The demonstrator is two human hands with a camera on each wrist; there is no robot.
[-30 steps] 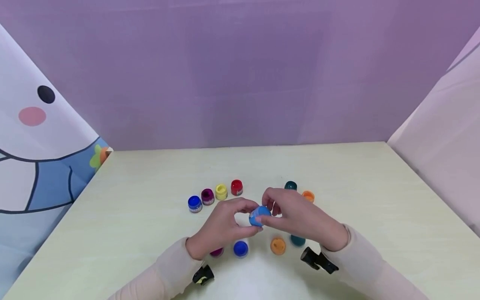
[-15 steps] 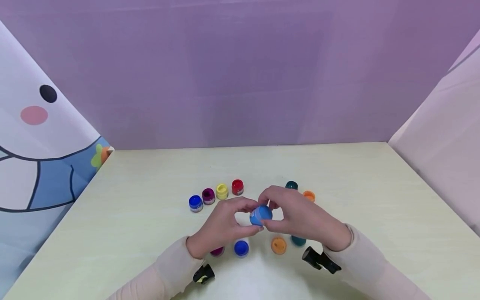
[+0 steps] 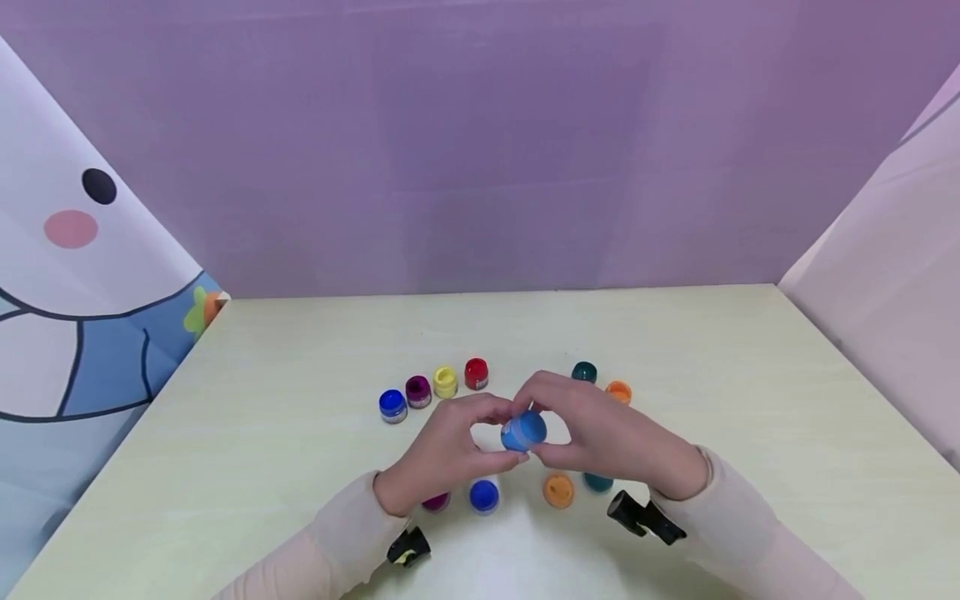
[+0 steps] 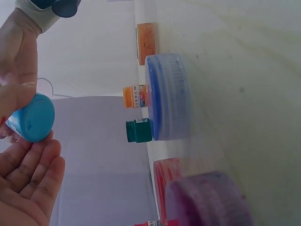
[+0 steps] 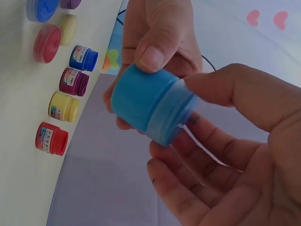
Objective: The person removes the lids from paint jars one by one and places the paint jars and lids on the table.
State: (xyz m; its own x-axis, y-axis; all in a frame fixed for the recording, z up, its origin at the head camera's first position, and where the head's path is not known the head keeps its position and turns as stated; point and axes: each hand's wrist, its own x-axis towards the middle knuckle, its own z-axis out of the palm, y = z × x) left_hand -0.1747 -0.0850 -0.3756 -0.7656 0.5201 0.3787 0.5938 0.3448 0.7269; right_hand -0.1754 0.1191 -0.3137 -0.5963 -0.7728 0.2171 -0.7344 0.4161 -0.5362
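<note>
My left hand (image 3: 450,446) grips a light-blue paint jar (image 5: 138,96) by its body, thumb on one side and fingers on the other. The jar is held tilted above the table, its paler ribbed lid (image 5: 171,110) facing my right hand (image 3: 600,425). With thumb and fingers, my right hand pinches the rim of that lid, which sits on the jar. A bare round face of the light-blue jar (image 4: 40,117) shows between the hands in the left wrist view.
Behind the hands stand uncapped blue (image 3: 392,406), purple (image 3: 418,391), yellow (image 3: 446,382) and red (image 3: 476,373) jars, with green (image 3: 584,372) and orange (image 3: 618,392) ones to the right. Nearer lie blue (image 3: 483,496), orange (image 3: 558,491), teal (image 3: 597,482) and purple (image 3: 436,502) lids.
My right hand's thumb and fingers have shifted round the lid, the thumb moving back to its near edge. More of the lid's face now shows. My left hand keeps its hold nearly in place.
</note>
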